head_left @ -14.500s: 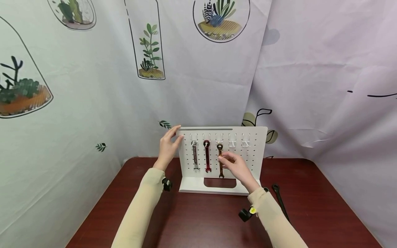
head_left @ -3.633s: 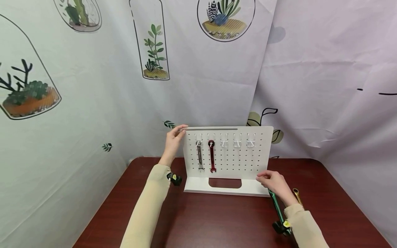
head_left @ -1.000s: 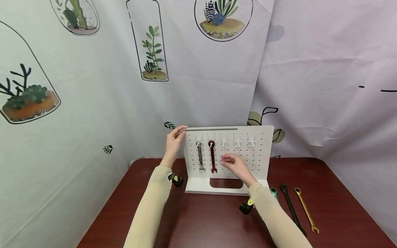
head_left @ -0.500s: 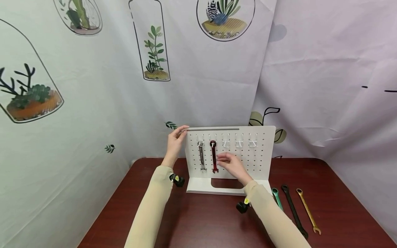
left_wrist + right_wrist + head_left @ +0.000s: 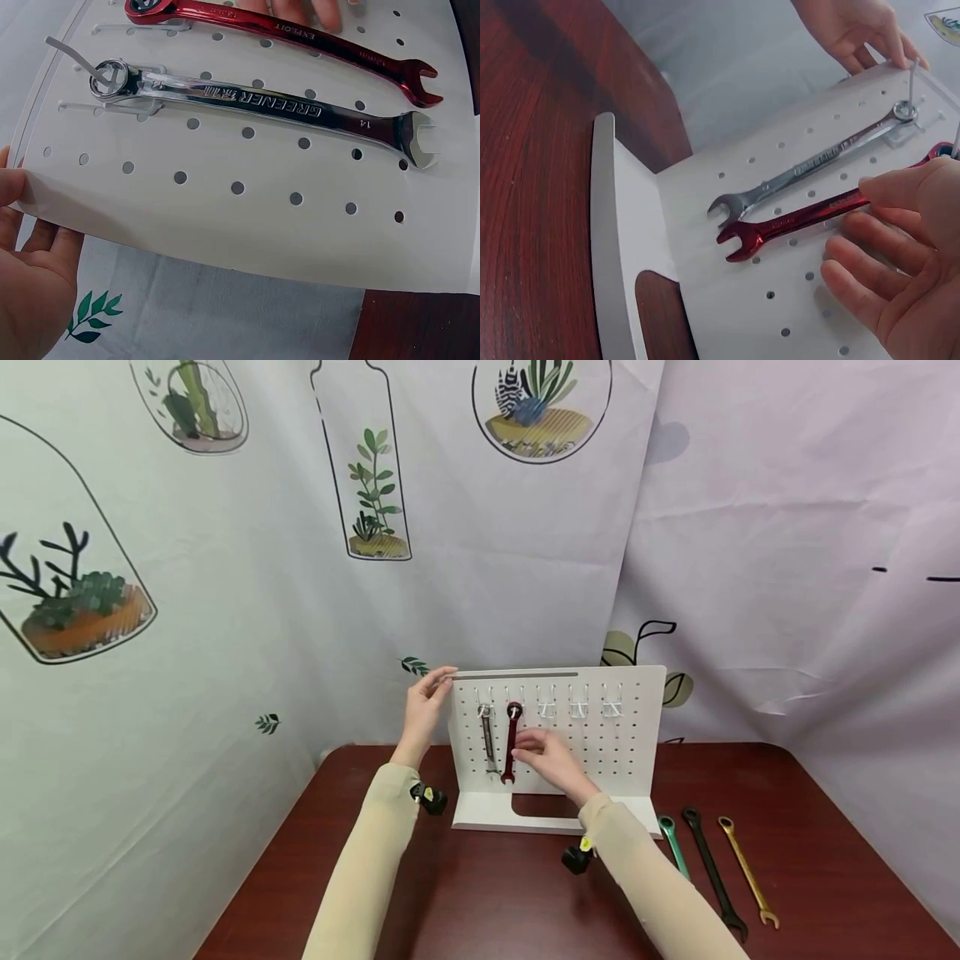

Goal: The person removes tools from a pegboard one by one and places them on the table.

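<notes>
three slim combination wrenches already lie flat on the dark red wooden table [image 5: 487, 893] behind and to the right of the right hand [image 5: 551, 760]: a green wrench [image 5: 674, 847], a black wrench [image 5: 712, 872] and a gold wrench [image 5: 746, 870], roughly side by side. on the upright white perforated metal pegboard stand [image 5: 600, 752], three clear hooks to the right of that hand hang bare. two tools are left on it: a glossy red ring-and-open-end wrench [image 5: 511, 742] and, just to its left, a polished silver wrench [image 5: 488, 739]. by that count the work looks a little past halfway.

the right hand has its thumb and fingertips on the red wrench's shaft about midway down; the wrist view suggests a light pinch with the other fingers loosely spread. the left hand [image 5: 422, 710] grips the board's upper left corner, fingers curled over the edge, steadying it.

the red wrench's ring end is on its hook at the top, the open jaw pointing down. its long axis runs near vertical, with the lower end swung slightly left toward the silver wrench, which hangs straight.
</notes>
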Demonstrator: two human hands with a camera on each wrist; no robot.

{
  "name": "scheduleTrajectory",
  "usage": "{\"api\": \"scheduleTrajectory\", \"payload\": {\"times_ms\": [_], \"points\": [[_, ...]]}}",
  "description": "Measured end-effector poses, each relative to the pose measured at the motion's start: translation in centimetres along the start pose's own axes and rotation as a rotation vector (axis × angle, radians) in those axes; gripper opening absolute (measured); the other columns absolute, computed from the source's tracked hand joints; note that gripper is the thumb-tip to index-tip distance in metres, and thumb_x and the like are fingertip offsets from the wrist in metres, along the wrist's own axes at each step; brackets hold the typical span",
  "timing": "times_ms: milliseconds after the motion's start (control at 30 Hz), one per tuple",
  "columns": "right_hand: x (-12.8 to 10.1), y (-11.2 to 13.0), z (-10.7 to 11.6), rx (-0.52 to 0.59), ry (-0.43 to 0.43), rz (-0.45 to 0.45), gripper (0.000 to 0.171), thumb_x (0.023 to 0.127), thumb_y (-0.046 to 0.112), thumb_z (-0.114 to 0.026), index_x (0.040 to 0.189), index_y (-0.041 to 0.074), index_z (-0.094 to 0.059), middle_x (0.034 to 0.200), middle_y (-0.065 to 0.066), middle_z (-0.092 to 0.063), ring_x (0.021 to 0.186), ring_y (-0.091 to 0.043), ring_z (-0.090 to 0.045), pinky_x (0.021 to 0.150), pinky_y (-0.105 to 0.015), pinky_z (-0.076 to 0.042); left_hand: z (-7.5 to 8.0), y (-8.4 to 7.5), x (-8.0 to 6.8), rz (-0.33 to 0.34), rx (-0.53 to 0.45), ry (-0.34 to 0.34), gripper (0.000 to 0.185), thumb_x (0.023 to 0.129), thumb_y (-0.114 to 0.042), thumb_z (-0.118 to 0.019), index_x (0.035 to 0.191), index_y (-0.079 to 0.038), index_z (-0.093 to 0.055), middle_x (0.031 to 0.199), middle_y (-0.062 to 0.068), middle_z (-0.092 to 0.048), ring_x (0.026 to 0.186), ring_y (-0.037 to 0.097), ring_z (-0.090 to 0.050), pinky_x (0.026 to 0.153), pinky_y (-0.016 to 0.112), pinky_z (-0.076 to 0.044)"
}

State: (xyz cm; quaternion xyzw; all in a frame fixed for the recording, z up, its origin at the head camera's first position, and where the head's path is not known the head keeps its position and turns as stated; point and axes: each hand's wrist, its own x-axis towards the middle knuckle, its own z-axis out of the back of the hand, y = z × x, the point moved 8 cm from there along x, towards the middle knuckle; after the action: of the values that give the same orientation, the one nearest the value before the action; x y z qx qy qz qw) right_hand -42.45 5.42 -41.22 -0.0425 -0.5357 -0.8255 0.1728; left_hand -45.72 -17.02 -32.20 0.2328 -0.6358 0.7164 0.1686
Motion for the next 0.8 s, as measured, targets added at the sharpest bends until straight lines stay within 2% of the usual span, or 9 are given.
{"api": "scheduleTrajectory", "payload": {"times_ms": [233, 500, 633, 800], "points": [[-0.06, 0.05, -0.54, 0.023, -0.010, -0.018, 0.033, 0.096, 0.016, -0.069, 0.124, 0.000, -0.061, 0.115, -0.014, -0.069, 0.106, -0.029, -0.065, 0.087, -0.041, -0.055, 0.05, 0.01, -0.08, 0.004, 0.006, -0.013, 0.024, 0.103, -0.011, -0.060, 0.123, -0.004, -0.070, 0.129, 0.010, -0.065, 0.107, 0.018, -0.061, 0.100, 0.053, -0.044], [-0.19, 0.50, -0.34, 0.032, -0.052, 0.014, 0.029, 0.099, 0.011, -0.064, 0.125, 0.000, -0.061, 0.104, -0.014, -0.070, 0.088, -0.028, -0.068, 0.075, -0.037, -0.056, 0.20, 0.02, -0.06, -0.029, 0.019, -0.032, 0.021, 0.102, -0.013, -0.062, 0.119, -0.009, -0.073, 0.125, 0.006, -0.068, 0.102, 0.016, -0.063, 0.092, 0.047, -0.048], [-0.36, 0.53, -0.30, 0.018, -0.064, 0.011, 0.029, 0.099, 0.012, -0.064, 0.126, 0.000, -0.061, 0.101, -0.013, -0.071, 0.086, -0.028, -0.068, 0.073, -0.036, -0.055, 0.21, 0.10, -0.21, -0.028, 0.019, -0.032, 0.020, 0.102, -0.013, -0.062, 0.118, -0.011, -0.074, 0.126, 0.003, -0.067, 0.103, 0.015, -0.063, 0.091, 0.041, -0.048], [-0.49, 0.76, -0.12, 0.011, -0.082, 0.018, 0.029, 0.099, 0.011, -0.065, 0.125, 0.000, -0.062, 0.101, -0.013, -0.072, 0.084, -0.024, -0.069, 0.073, -0.036, -0.056, 0.11, -0.08, -0.23, -0.010, 0.012, -0.020, 0.023, 0.102, -0.014, -0.061, 0.121, -0.007, -0.072, 0.130, 0.007, -0.065, 0.108, 0.017, -0.062, 0.093, 0.038, -0.047]]}}
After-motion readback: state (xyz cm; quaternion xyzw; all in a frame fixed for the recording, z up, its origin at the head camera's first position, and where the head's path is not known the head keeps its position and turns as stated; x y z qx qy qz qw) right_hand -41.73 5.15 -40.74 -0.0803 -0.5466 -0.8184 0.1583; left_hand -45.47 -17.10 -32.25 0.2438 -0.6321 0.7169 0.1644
